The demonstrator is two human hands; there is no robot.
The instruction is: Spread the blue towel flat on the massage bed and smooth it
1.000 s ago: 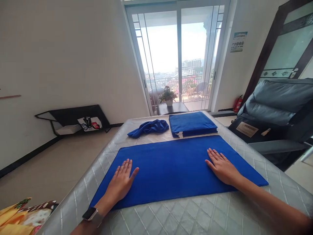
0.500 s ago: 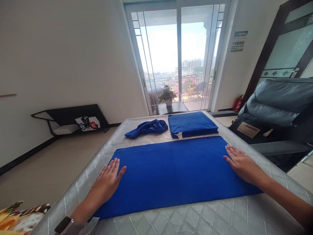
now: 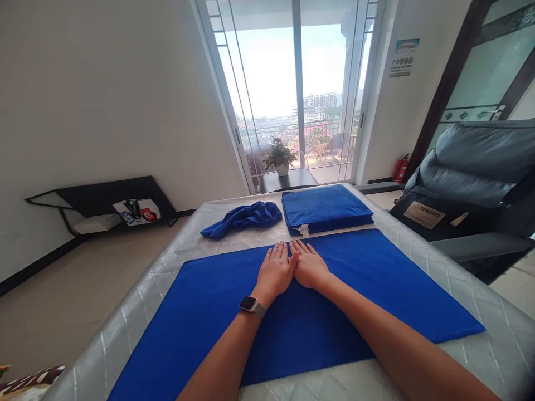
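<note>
A blue cloth (image 3: 225, 301) lies spread flat over the quilted, plastic-covered mattress (image 3: 334, 381). Near the middle of its far edge, my left hand (image 3: 275, 270) rests flat on it, fingers together and stretched forward. My right hand (image 3: 309, 264) lies palm down right beside it, and the two hands touch near the thumbs. Neither hand grips anything. Just beyond them sits a neat stack of folded blue cloths (image 3: 328, 206) with white tags at its near corner. To the left of that stack is a crumpled blue cloth (image 3: 246, 217).
A black recliner (image 3: 472, 167) stands against the right side of the mattress. Behind the far end are a potted plant (image 3: 281, 156) on a dark chair (image 3: 288, 181) and a sliding glass door. A black rack (image 3: 117, 200) holding a bag leans by the left wall.
Both hands have come inward from the left and right ends of the cloth to meet at its middle. The view has shifted slightly.
</note>
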